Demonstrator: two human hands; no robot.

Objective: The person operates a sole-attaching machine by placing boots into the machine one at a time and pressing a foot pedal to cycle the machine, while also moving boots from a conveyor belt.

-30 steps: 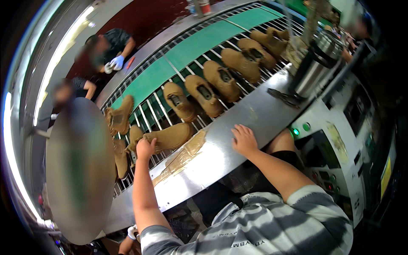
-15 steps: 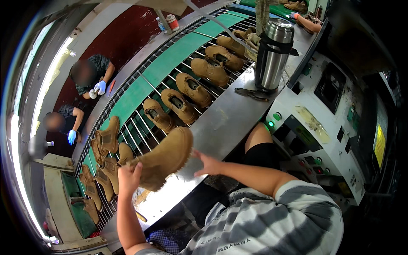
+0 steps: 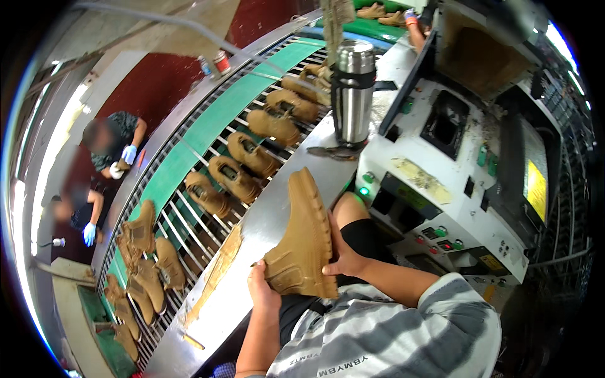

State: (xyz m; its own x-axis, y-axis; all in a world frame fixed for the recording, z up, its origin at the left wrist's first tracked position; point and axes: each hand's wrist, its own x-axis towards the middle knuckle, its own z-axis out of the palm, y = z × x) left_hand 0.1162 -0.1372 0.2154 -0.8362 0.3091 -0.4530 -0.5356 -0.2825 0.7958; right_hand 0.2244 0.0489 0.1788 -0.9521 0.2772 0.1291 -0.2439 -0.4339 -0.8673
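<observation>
A tan ankle boot (image 3: 297, 242) with a side gusset and a thick ridged sole is held between my hands over the metal ledge's near edge and my lap. Its toe points up and away, its sole faces right. My left hand (image 3: 262, 288) is closed on the boot's collar at the lower left. On the other side, my right hand (image 3: 343, 253) grips the sole and heel area, thumb pressed to the upper. Beyond the boot, several tan shoes (image 3: 234, 179) stand in a row on the metal rods of a conveyor.
The conveyor carries a green strip (image 3: 183, 154); more tan boots (image 3: 140, 232) stand at its left. A steel thermos (image 3: 354, 94) and dark pliers (image 3: 334, 152) rest on the metal ledge (image 3: 268, 217). A white machine (image 3: 435, 183) stands right. Two gloved people (image 3: 113, 142) work across the conveyor.
The boot has swung right, toward my body, and turned toe up. My right hand, apart from it before, now grips its sole. My left hand keeps its hold. The view has shifted right.
</observation>
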